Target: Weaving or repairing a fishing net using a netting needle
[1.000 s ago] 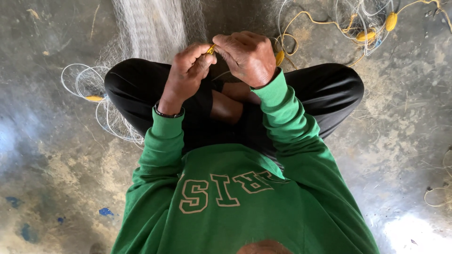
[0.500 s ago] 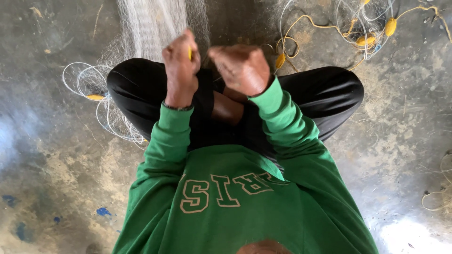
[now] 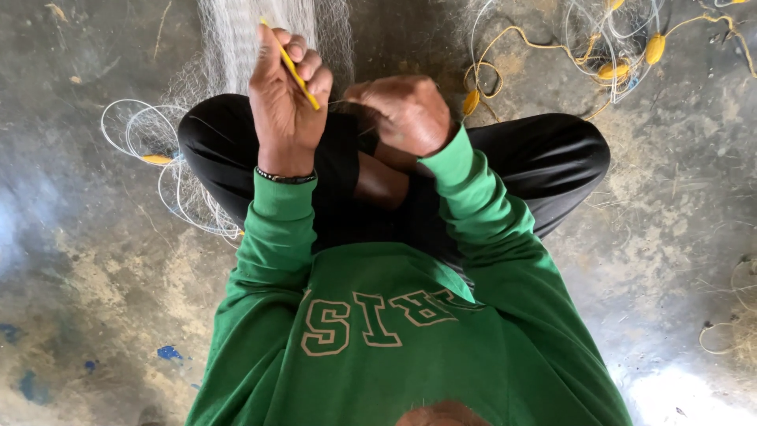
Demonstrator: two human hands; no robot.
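Raised higher, left hand (image 3: 285, 91) grips yellow needle (image 3: 292, 69).

net-mending spot | bare concrete floor (image 3: 95, 260) | fishing net (image 3: 244, 39) | yellow floats (image 3: 654, 47)

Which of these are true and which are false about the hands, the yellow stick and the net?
1. The left hand holds a thin yellow stick. True.
2. The right hand lies flat on the floor. False: it is curled into a fist above the crossed legs.
3. A white net lies on the floor beyond the hands. True.
4. The sleeves are red. False: they are green.
5. Yellow floats on a cord lie on the floor at the upper right. True.
6. The left wrist is bare. False: it wears a dark band.
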